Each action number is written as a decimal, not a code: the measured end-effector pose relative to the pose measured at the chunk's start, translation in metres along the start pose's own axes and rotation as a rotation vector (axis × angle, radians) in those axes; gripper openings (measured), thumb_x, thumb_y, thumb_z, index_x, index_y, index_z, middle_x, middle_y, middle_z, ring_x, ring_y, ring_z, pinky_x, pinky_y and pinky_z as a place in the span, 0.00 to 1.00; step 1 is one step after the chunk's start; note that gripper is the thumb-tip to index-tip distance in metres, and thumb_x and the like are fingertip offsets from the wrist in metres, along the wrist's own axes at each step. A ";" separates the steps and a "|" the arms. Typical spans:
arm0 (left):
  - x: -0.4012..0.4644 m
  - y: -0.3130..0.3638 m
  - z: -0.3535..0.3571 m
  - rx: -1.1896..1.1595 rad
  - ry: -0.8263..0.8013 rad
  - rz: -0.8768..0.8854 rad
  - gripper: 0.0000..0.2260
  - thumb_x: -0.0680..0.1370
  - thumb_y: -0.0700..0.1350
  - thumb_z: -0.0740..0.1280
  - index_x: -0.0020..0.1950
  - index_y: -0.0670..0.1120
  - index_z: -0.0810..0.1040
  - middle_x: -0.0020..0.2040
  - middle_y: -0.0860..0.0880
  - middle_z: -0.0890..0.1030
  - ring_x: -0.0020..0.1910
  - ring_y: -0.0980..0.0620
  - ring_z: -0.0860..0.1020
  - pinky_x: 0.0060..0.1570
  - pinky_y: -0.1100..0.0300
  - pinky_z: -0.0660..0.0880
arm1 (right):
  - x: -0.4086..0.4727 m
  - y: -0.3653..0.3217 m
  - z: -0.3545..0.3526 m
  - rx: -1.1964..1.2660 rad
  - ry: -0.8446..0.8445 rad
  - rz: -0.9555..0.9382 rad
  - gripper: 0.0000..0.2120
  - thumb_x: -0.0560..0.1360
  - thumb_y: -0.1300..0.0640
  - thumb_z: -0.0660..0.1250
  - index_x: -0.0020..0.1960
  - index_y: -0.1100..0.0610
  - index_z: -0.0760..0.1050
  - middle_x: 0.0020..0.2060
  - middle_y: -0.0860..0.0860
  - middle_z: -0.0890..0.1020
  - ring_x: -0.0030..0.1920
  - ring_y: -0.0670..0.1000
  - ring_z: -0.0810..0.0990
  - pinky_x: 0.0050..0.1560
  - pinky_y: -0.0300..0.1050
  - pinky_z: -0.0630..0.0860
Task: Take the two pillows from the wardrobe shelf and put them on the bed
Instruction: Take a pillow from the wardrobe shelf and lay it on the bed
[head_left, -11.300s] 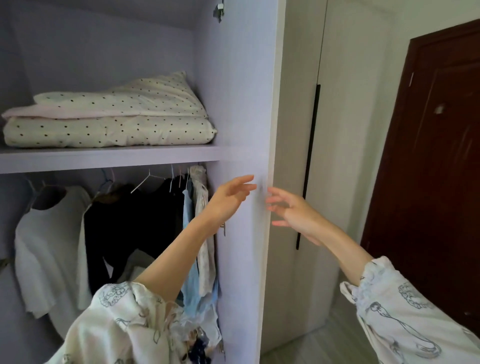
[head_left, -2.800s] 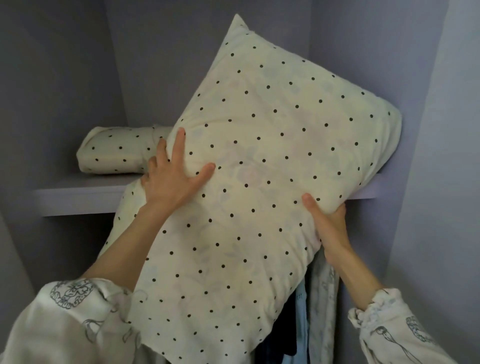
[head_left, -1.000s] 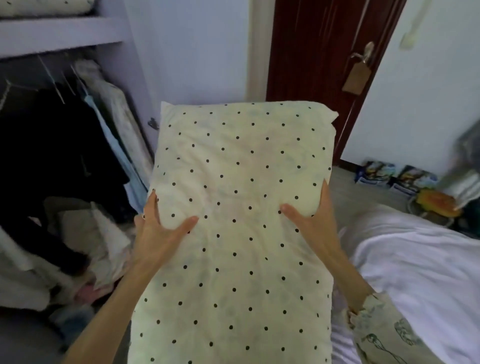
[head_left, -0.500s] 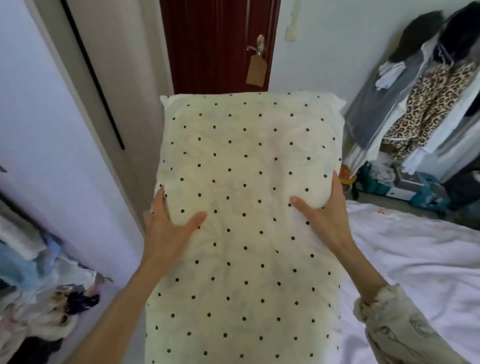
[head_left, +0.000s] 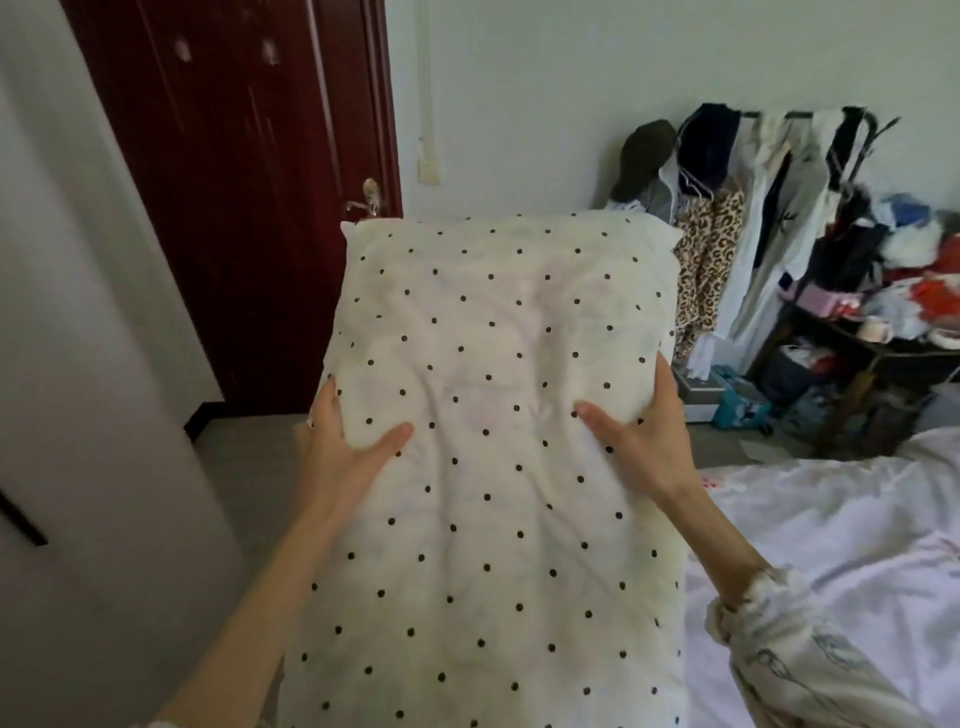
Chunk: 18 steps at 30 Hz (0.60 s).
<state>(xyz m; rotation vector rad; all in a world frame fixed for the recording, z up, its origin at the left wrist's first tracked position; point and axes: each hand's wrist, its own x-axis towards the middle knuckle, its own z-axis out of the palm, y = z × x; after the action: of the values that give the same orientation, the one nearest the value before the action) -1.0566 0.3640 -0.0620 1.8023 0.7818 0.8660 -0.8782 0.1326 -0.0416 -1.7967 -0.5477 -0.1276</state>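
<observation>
Left of the polka-dot pillow (head_left: 493, 441) stands a dark red door (head_left: 249, 197); the left hand (head_left: 340, 452) and right hand (head_left: 644, 441) each grip its side edges, thumbs on top, holding it above the white bed (head_left: 831, 519), right of it

One pillow (head_left: 493, 441) in view: cream cover with small black dots, creased across the middle. Held lengthwise in the air, far short edge raised, near end running out of view at the bottom. Bed (head_left: 841, 525) to its right, covered in rumpled white bedding.
</observation>
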 end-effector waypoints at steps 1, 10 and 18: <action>0.018 0.003 0.003 -0.013 -0.016 0.013 0.44 0.64 0.54 0.77 0.74 0.57 0.56 0.69 0.50 0.65 0.67 0.56 0.64 0.68 0.51 0.63 | 0.012 -0.002 0.006 -0.002 0.019 -0.007 0.45 0.60 0.43 0.75 0.71 0.44 0.57 0.65 0.49 0.69 0.64 0.54 0.69 0.63 0.61 0.70; 0.167 -0.020 0.063 -0.009 -0.068 -0.027 0.45 0.64 0.56 0.76 0.74 0.59 0.53 0.66 0.49 0.62 0.66 0.49 0.66 0.66 0.46 0.65 | 0.137 0.025 0.070 -0.043 0.067 -0.024 0.46 0.59 0.38 0.74 0.71 0.41 0.55 0.65 0.48 0.69 0.64 0.51 0.69 0.63 0.60 0.70; 0.332 -0.045 0.133 0.063 -0.086 -0.044 0.44 0.65 0.56 0.75 0.74 0.59 0.53 0.68 0.48 0.61 0.66 0.46 0.67 0.63 0.48 0.67 | 0.286 0.080 0.148 0.020 0.060 0.003 0.43 0.59 0.41 0.75 0.69 0.42 0.58 0.58 0.36 0.71 0.60 0.43 0.70 0.61 0.48 0.70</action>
<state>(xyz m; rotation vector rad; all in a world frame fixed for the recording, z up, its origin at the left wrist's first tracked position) -0.7718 0.5848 -0.0710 1.8586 0.7983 0.7374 -0.6201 0.3403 -0.0539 -1.7685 -0.5022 -0.1727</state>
